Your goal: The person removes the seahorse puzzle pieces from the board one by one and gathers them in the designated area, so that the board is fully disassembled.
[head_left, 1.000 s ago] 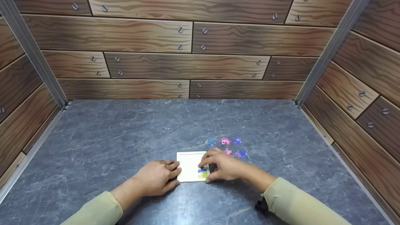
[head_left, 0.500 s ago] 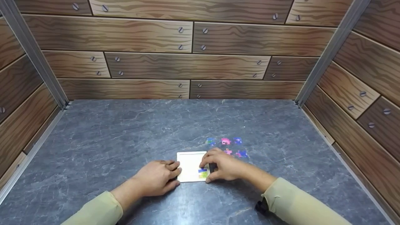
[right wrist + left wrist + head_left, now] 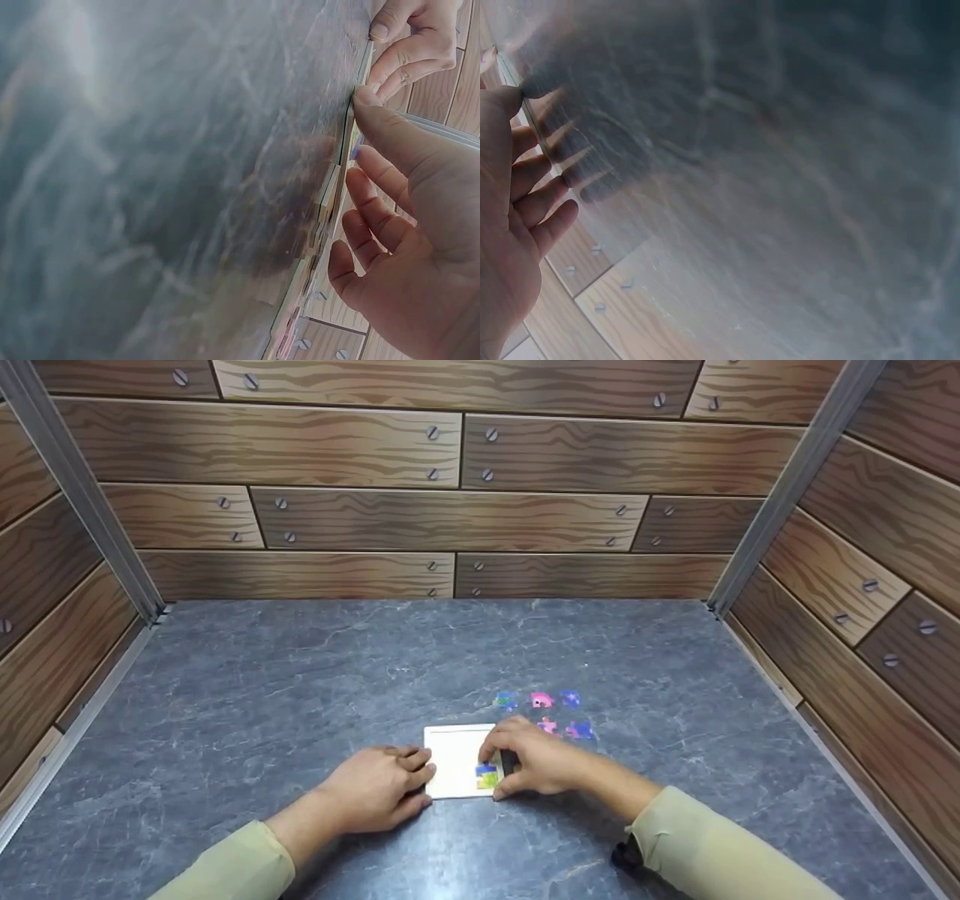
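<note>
A shallow white puzzle tray [image 3: 451,757] lies on the table between my hands. In its near right corner lies a blue and yellow-green puzzle piece [image 3: 487,777]. My left hand [image 3: 376,787] rests against the tray's left edge, its fingertips and thumb touching the rim. My right hand [image 3: 541,757] arches over the right edge. Its index fingertip presses at the piece's far side, while the thumb [image 3: 390,124] touches the rim near the corner. The other right fingers hang loosely curled in the right wrist view. What lies under the index fingertip is hidden.
Several loose puzzle pieces lie behind the right hand: a green-blue one [image 3: 506,700], a pink one [image 3: 541,700], blue-purple ones [image 3: 580,729] and a partly covered pink one [image 3: 547,725]. Wood-plank-patterned walls [image 3: 360,517] stand around the grey marbled table [image 3: 300,675].
The right index fingertip has shifted very slightly, and the blue part of the piece in the tray shows a little more. The left hand and the tray have stayed put.
</note>
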{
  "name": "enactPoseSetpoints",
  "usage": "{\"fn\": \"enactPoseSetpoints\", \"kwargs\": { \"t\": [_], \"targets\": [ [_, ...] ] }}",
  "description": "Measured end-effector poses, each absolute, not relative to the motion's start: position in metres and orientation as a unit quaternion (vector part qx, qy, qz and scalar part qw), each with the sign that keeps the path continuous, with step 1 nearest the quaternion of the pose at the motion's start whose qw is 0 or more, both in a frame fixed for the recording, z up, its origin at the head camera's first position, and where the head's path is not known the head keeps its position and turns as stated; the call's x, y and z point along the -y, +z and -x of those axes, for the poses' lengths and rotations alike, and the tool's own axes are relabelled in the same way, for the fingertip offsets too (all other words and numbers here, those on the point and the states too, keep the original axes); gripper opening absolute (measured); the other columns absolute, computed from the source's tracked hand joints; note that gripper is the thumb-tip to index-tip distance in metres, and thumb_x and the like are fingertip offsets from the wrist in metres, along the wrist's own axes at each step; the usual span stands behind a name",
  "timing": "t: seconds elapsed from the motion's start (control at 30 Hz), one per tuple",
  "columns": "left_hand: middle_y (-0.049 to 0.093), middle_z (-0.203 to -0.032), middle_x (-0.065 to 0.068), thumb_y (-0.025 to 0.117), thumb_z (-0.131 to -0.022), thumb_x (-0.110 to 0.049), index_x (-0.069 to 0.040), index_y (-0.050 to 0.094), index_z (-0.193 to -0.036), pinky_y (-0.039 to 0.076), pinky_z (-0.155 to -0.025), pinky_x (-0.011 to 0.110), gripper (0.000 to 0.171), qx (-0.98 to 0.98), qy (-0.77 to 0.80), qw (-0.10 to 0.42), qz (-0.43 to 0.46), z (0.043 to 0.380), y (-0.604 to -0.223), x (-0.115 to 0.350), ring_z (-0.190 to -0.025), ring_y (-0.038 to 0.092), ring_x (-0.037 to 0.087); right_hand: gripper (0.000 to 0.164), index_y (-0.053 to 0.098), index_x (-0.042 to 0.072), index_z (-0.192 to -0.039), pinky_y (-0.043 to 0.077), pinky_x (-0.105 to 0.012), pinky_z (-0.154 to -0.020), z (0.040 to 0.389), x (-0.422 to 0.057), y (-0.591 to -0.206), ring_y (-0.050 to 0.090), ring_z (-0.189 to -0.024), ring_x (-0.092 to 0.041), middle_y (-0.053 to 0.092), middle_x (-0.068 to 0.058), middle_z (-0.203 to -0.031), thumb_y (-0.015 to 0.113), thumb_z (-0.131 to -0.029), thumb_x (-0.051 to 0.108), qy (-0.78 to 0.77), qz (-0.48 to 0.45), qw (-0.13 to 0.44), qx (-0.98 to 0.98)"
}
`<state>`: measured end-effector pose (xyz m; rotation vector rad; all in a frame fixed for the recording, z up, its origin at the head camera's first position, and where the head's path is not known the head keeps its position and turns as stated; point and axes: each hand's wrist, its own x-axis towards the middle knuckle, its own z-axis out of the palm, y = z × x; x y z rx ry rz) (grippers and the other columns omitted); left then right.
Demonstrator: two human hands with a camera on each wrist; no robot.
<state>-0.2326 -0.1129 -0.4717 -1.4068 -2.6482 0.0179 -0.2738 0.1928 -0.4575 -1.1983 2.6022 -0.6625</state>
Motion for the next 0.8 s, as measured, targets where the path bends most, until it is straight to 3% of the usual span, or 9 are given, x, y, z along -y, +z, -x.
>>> {"fn": "enactPoseSetpoints", "kwargs": {
  "t": [0.33,0.8],
  "targets": [
    [0.069,-0.139,0.014,0.059,-0.108,-0.039,-0.009,0.072,-0.135,0.058,-0.100,0.044,0.042,0.878,0.002,0.084,0.471,0.2325,-0.4716,0.1138,-0.125,0.068,0.030,0.041,0.068,0.016,-0.109,0.046,-0.036,-0.093,0.2719,-0.1911,-0.4590,0.050,-0.107,-0.015,0.064,0.004,-0.103,0.094,-0.080,0.025,-0.245,0.407,0.095,-0.875],
    [0.069,-0.139,0.014,0.059,-0.108,-0.039,-0.009,0.071,-0.136,0.058,-0.100,0.043,0.042,0.878,0.006,0.081,0.471,0.2321,-0.4716,0.1134,-0.126,0.068,0.030,0.040,0.070,0.017,-0.109,0.044,-0.033,-0.090,0.2687,-0.1896,-0.4577,0.050,-0.100,-0.011,0.065,0.007,-0.099,0.095,-0.078,0.025,-0.244,0.395,0.097,-0.881]
  ]
}}
